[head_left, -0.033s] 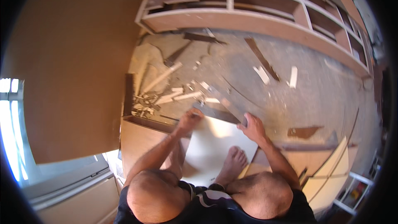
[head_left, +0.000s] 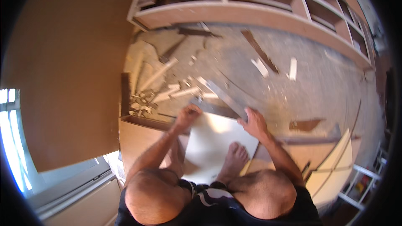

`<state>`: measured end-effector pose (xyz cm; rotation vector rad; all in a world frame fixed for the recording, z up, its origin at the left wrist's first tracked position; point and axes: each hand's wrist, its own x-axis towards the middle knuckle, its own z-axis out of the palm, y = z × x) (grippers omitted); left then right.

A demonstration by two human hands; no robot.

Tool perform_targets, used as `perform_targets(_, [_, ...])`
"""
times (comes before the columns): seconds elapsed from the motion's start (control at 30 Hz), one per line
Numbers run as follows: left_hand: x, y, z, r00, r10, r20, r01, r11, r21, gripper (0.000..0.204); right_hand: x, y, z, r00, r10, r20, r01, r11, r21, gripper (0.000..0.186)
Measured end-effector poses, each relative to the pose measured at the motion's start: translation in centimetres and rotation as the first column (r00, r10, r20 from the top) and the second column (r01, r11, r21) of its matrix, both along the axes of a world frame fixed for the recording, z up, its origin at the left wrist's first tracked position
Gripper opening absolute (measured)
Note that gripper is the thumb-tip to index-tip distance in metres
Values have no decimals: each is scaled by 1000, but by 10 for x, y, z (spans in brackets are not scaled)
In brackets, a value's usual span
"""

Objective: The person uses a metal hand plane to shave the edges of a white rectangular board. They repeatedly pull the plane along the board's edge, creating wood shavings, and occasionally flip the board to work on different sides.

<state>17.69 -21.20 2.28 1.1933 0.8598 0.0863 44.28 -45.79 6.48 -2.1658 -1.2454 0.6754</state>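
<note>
A white board [head_left: 205, 155] lies in front of me on a low wooden surface, with my bare right foot [head_left: 237, 155] on it. At its far left corner is my left hand [head_left: 188, 116], fingers curled closed on the edge. My right hand [head_left: 254, 124] is at the far right corner, closed around the near end of a long grey flat blade [head_left: 226, 96]. That blade slants away to the far left, past the board's far edge. Any handle is hidden in my hand, so its exact kind cannot be made out.
Wood offcuts [head_left: 173, 94] and dark strips [head_left: 259, 52] litter the concrete floor [head_left: 234, 65] ahead. Beyond stands a compartmented wooden cabinet frame [head_left: 251, 14]. A tall brown panel [head_left: 71, 79] rises at left. Pale yellow sheet pieces [head_left: 331, 180] lie at right, near a white metal frame [head_left: 356, 188].
The whole view has shifted slightly, and the surroundings sit a little further left and up. The grey blade shows more plainly beyond my right hand. Both hands keep their places at the board's corners.
</note>
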Motion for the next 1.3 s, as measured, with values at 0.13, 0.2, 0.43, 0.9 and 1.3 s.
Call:
perform_targets(0.13, [35, 4, 22, 969, -161, -189, 174, 983, 57, 18, 13, -12, 38, 999, -18, 39, 22, 994, -108, 39])
perform_targets(0.2, [36, 13, 23, 956, -215, -201, 243, 962, 127, 21, 11, -9, 51, 998, -53, 24, 56, 988, -147, 38])
perform_targets(0.43, [27, 28, 14, 952, -263, -155, 268, 963, 13, 30, 5, 23, 92, 992, -93, -84, 62, 947, -314, 31])
perform_targets(0.9, [26, 33, -22, 990, 138, 14, -82, 663, -744, 55, -78, 138, 121, 951, 248, -183, -304, 649, -698, 24])
perform_targets(1.3, [11, 28, -14, 999, 40, -15, -38, 670, -741, 66, -90, 186, 133, 925, 262, -275, -336, 227, -914, 19])
